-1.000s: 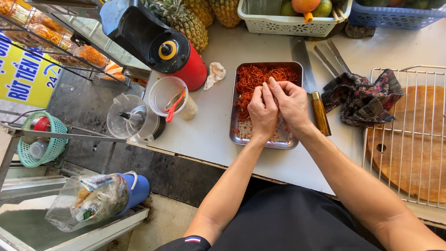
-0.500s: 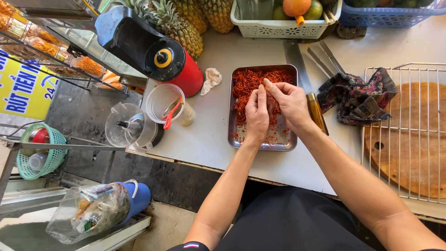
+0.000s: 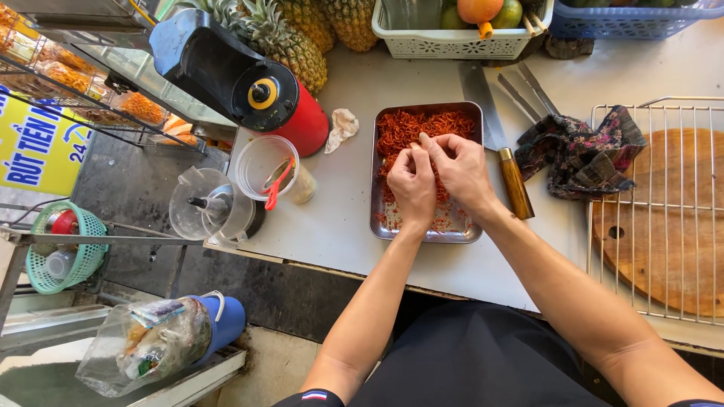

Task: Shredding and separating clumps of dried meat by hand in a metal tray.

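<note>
A rectangular metal tray [image 3: 375,188] on the white counter holds a heap of small red-orange dried shrimp [image 3: 411,126]. Both of my hands hover over its middle, fingertips together. My left hand [image 3: 411,185] and my right hand [image 3: 460,169] pinch one small pale piece between them above the heap. The near half of the tray is mostly hidden under my hands.
A cleaver [image 3: 494,143] with a wooden handle lies right of the tray, beside a dark patterned cloth [image 3: 581,154]. A wire rack [image 3: 664,211] lies over a round wooden board [image 3: 664,249]. A red and black juicer [image 3: 256,94], plastic cup [image 3: 268,162], blender jug [image 3: 204,207], pineapples [image 3: 302,38] and fruit baskets [image 3: 452,41] stand around.
My hands stay over the tray, fingers working the small piece; they have shifted slightly toward the tray's far end. The view has drifted a little.
</note>
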